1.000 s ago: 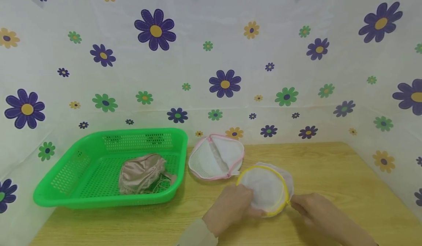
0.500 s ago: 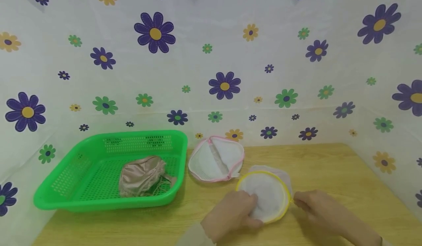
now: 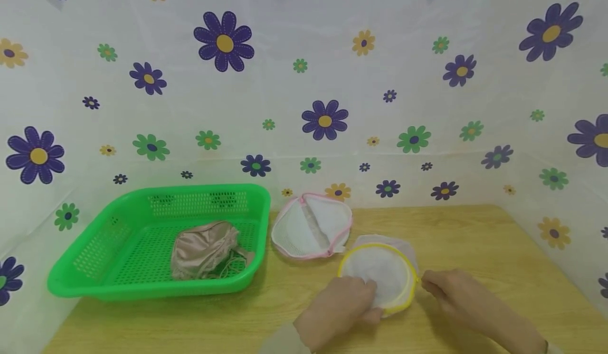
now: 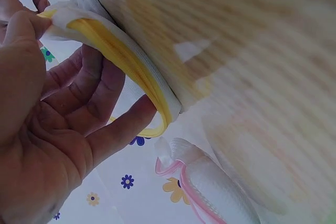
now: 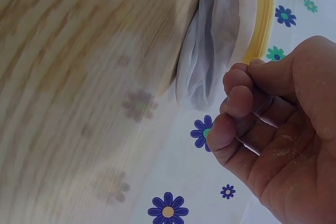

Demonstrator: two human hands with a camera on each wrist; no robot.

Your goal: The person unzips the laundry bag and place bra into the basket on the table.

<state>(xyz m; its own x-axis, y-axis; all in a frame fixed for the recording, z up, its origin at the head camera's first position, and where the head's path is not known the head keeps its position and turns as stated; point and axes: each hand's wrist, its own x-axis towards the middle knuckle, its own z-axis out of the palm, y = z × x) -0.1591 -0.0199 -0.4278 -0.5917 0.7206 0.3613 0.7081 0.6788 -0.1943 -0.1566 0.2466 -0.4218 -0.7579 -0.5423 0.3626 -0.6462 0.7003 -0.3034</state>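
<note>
Well to the left of the yellow-rimmed mesh bag [image 3: 389, 272], and reaching farther back than it, stands a green basket [image 3: 166, 292] with perforated sides. Inside that basket, in its right half and so on the side toward the mesh bag, lies a shiny beige bundle [image 3: 201, 251] with lace trim and some thin cords.

Next comes a pink-edged mesh bag [image 3: 290, 232], white, lying flat just behind and to the left of the yellow-rimmed one; a pale strip runs across its middle and a small white tag [image 3: 339, 249] sticks out toward its neighbour.

At the near left of the yellow-rimmed mesh bag is the left hand [image 3: 337, 309], its fingers gripping the bag, with the thumb by the near rim.

The bag itself is tilted, its round face turned up, with thin mesh bulging out behind the rim; I cannot tell whether it touches the desk [image 3: 475, 238] below.

At its right edge, the right hand [image 3: 463, 296] pinches the yellow rim between thumb and forefinger, the other fingers curled.

A flower-printed sheet [image 3: 285, 95] hangs behind the bag.
</note>
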